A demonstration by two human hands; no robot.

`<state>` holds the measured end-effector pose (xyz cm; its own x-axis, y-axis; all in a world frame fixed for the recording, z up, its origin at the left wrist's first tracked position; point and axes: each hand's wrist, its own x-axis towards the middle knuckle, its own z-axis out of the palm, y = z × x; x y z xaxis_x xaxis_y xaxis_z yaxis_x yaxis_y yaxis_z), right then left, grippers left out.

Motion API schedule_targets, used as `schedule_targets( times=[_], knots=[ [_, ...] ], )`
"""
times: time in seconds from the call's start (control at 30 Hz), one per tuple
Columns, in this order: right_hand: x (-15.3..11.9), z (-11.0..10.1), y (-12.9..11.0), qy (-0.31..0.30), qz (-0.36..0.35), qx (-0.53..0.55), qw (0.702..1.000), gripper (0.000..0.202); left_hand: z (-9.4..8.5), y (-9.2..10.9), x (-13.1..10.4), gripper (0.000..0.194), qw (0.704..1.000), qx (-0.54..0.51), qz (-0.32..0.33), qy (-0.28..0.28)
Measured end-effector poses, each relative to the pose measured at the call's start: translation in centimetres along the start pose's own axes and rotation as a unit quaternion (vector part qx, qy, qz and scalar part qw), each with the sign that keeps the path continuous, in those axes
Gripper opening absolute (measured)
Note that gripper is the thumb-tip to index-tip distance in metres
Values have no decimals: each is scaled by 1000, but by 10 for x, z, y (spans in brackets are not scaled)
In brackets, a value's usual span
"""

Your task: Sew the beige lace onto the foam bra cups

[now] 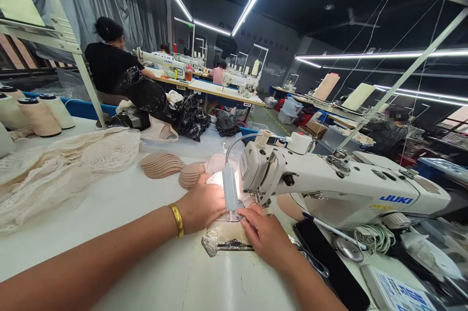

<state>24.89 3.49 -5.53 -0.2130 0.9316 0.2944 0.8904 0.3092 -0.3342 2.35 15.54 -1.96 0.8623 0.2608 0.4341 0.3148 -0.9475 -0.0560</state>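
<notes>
My left hand [204,204], with a gold bracelet [176,220] at the wrist, is closed on a pale pink bra cup [216,161] left of the needle area. Its fingertips are partly hidden behind the small lamp [230,186], which shines brightly on the work. My right hand [263,230] lies in front of the presser foot of the white sewing machine [310,179], fingers stretched out over the machine bed. Glare and fingers hide the stitching spot. Beyond my left hand are fanned stacks of beige cup pads [161,165].
Cream lace [91,165] spreads over the left of the table, with thread cones [40,116] behind it. At right lie a black phone [329,262], scissors [316,263], a coiled cable [375,239] and a box [397,289]. Black plastic bags [190,118] sit beyond; a co-worker [113,60] is seated back left.
</notes>
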Motion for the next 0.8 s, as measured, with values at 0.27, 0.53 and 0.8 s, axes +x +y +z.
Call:
schedule_targets(
  times=[0.27, 0.53, 0.8],
  knots=[
    [1, 2, 3, 14, -5, -9, 1000, 24, -16, -54, 27, 29, 973, 40, -226, -23],
    [-1, 4, 6, 27, -18, -1, 999, 24, -54, -77, 36, 23, 962, 19, -271, 36],
    [1, 2, 5, 15, -16, -5, 1000, 23, -50, 28, -46, 18, 987, -121, -79, -68]
  ],
)
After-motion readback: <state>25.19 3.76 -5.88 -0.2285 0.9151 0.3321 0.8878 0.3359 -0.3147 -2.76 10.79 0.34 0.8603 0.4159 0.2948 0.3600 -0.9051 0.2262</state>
